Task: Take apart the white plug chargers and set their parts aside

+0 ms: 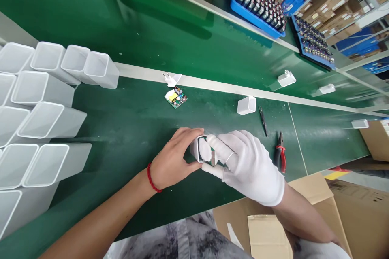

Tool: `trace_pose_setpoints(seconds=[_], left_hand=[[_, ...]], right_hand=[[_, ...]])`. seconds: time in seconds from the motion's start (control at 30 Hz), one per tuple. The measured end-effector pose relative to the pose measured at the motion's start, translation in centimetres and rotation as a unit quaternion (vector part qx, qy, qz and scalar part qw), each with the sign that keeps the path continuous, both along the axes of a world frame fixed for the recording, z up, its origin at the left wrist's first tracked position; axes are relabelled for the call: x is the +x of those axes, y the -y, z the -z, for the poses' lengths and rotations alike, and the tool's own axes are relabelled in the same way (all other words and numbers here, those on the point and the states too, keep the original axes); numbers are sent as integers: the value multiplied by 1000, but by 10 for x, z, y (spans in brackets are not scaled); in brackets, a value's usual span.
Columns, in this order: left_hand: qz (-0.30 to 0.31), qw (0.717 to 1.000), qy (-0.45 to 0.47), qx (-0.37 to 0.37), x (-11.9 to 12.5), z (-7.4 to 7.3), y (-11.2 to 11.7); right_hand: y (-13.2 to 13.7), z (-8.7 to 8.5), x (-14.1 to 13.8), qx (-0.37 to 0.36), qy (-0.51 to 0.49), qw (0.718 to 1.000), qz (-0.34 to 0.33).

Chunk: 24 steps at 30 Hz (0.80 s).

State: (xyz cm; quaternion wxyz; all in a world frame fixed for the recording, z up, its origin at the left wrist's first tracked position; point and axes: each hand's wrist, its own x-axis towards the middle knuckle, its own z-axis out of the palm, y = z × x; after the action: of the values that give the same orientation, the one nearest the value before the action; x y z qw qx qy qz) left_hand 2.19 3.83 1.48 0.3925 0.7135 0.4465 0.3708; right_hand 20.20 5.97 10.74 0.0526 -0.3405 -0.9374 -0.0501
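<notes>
My bare left hand (173, 158), with a red cord at the wrist, grips a white plastic charger housing (196, 151) from its left side, over the green mat. My right hand (246, 166) wears a white glove and pinches a small part with a metal prong at the housing's open mouth, fingers pressed into the opening. A green circuit board (176, 98) and a white plug piece (172, 79) lie farther back on the mat. Another white housing (246, 105) stands to the right of them.
Several stacked white housings (45, 109) fill the left. Black tweezers (263, 120) and red-handled pliers (280, 156) lie right of my hands. Blue trays of parts (258, 0) sit beyond the belt. Cardboard boxes (306, 206) stand at the near right.
</notes>
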Motion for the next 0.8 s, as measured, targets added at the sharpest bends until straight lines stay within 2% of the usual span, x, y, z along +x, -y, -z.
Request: trace_pose_setpoints(seconds=[0.13, 0.3, 0.53, 0.63, 0.7, 0.8], left_hand=[[2, 1000, 0, 4, 0, 0, 0], [1, 1000, 1, -2, 1, 1, 0], [-5, 1000, -5, 11, 2, 3, 1], [-10, 1000, -15, 21, 2, 4, 1], [-18, 999, -22, 32, 2, 8, 1], [-33, 998, -33, 50, 4, 15, 1]], right_hand=[[-1, 1, 2, -2, -10, 1000, -9], [1, 2, 1, -15, 8, 1000, 13], [5, 1, -12, 9, 61, 998, 27], [1, 1, -15, -3, 76, 997, 21], [0, -1, -9, -13, 54, 998, 10], [11, 1, 10, 40, -67, 997, 7]])
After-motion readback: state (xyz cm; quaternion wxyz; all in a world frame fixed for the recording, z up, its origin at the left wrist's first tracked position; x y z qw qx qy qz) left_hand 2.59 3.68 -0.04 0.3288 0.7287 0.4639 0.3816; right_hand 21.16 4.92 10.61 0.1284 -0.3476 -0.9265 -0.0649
